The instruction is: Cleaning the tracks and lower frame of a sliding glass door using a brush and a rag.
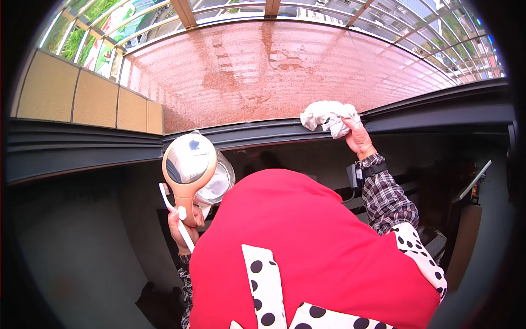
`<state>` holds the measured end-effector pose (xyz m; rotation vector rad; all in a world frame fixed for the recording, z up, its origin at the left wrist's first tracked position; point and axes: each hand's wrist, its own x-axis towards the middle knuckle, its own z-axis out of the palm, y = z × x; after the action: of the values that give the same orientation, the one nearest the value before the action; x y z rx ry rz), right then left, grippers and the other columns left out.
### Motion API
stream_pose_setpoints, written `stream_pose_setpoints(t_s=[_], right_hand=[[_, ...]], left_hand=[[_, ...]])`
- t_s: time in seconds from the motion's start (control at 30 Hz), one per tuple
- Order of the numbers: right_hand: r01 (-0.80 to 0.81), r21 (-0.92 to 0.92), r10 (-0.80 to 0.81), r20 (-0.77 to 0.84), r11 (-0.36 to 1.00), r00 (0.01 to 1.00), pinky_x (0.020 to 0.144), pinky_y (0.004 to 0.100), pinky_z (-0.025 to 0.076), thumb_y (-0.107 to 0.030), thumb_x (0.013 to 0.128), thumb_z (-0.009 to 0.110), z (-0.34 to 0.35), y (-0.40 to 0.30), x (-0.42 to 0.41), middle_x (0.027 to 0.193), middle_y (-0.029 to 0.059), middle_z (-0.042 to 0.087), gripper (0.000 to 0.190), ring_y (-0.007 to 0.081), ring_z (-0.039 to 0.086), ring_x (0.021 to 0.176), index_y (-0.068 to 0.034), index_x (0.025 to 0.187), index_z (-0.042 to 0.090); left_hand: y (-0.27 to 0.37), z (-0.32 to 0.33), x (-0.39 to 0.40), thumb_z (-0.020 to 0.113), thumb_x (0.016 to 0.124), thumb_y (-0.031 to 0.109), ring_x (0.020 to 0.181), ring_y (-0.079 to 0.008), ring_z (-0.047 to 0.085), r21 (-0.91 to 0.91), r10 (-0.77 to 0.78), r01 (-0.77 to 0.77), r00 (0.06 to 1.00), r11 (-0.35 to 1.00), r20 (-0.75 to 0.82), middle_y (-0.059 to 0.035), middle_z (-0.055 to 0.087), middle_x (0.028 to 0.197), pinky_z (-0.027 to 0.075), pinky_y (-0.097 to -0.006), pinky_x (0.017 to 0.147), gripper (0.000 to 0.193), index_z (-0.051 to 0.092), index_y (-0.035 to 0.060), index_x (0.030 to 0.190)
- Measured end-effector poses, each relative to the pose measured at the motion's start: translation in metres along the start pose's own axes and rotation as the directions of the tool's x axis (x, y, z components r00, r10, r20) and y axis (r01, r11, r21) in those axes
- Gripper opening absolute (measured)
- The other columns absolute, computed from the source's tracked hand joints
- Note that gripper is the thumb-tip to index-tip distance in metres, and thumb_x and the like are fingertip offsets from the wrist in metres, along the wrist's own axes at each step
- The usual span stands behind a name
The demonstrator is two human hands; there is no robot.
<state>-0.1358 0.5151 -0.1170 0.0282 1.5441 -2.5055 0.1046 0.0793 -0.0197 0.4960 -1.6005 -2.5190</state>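
Observation:
My left hand (pixel 176 231) grips the peach handle of a clear glass jug (pixel 218 181), whose round lid (pixel 189 159) has a mirror-like top. Clear liquid seems to be inside, though the lid covers much of the jug. Against that handle the same hand also holds a white toothbrush (pixel 185 235), bristle end up. My right hand (pixel 359 139) holds a crumpled white cloth (pixel 331 115), which lies over the dark metal window track (pixel 263 133) and the near edge of the reddish stone sill (pixel 246 90). Wet patches mark the sill.
Metal security bars (pixel 271 8) close off the sill's far side, with a street below. Tan tiles (pixel 96 98) line the wall at left. A dark window frame (pixel 444 109) runs off to the right. A brown board (pixel 464 246) stands in the shaded room at lower right.

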Motion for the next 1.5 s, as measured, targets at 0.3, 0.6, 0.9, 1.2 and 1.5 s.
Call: stream_pose_setpoints(t_s=[0.3,0.6,0.9,1.2,1.5], right_hand=[[-0.157,-0.134,0.169,0.083,0.978,0.982,0.090,0.0297,0.041,-0.019,0.082,0.066,-0.025,-0.029,-0.022,0.111,0.0027,0.058,0.044,0.0141,0.053,0.102,-0.007,0.122,0.051],[-0.023,-0.960,-0.170,0.026,-0.279,0.985,0.081,0.0362,0.047,-0.029,0.069,0.071,0.018,-0.022,-0.007,0.102,0.0133,0.061,0.039,0.0291,0.058,0.098,-0.010,0.102,0.065],[0.086,-0.989,-0.025,0.084,0.119,0.996,0.075,0.0354,0.048,-0.030,0.078,0.068,0.006,0.006,0.035,0.087,0.0168,0.063,0.033,0.0272,0.061,0.088,-0.002,0.095,0.064],[-0.178,-0.972,-0.083,-0.167,-0.153,0.982,0.079,0.0422,0.046,-0.027,0.082,0.061,0.001,-0.030,0.042,0.091,0.0165,0.065,0.031,0.0334,0.059,0.088,0.000,0.095,0.065],[0.115,-0.950,-0.056,0.136,-0.289,0.989,0.081,0.0488,0.042,-0.020,0.071,0.066,0.032,-0.006,0.032,0.109,0.0080,0.053,0.015,0.0312,0.050,0.103,-0.013,0.085,0.066]], left_hand=[[0.006,0.005,0.011,0.037,0.083,0.041,0.042,-0.0185,0.043,0.038,-0.013,0.013,1.000,0.999,-0.006,-0.0108,0.046,0.048,0.036,-0.0280,0.043,0.048,0.048,0.0003,0.060],[0.007,0.002,0.017,0.039,0.083,0.040,0.042,-0.0182,0.044,0.006,0.005,-0.005,1.000,1.000,0.015,-0.0109,0.046,0.049,0.036,-0.0275,0.042,0.046,0.048,0.0001,0.062],[0.002,0.000,0.020,0.039,0.082,0.039,0.042,-0.0178,0.045,0.016,0.063,-0.064,0.997,0.998,0.043,-0.0106,0.047,0.050,0.037,-0.0273,0.041,0.044,0.050,-0.0014,0.071],[0.003,0.011,0.027,0.037,0.085,0.036,0.043,-0.0179,0.045,0.026,0.139,-0.140,0.989,0.990,0.053,-0.0110,0.047,0.051,0.038,-0.0270,0.041,0.043,0.049,-0.0030,0.072],[0.009,0.024,0.030,0.039,0.084,0.036,0.044,-0.0185,0.046,-0.027,0.101,-0.099,0.993,0.995,0.054,-0.0118,0.047,0.052,0.039,-0.0273,0.042,0.040,0.048,-0.0023,0.074]])
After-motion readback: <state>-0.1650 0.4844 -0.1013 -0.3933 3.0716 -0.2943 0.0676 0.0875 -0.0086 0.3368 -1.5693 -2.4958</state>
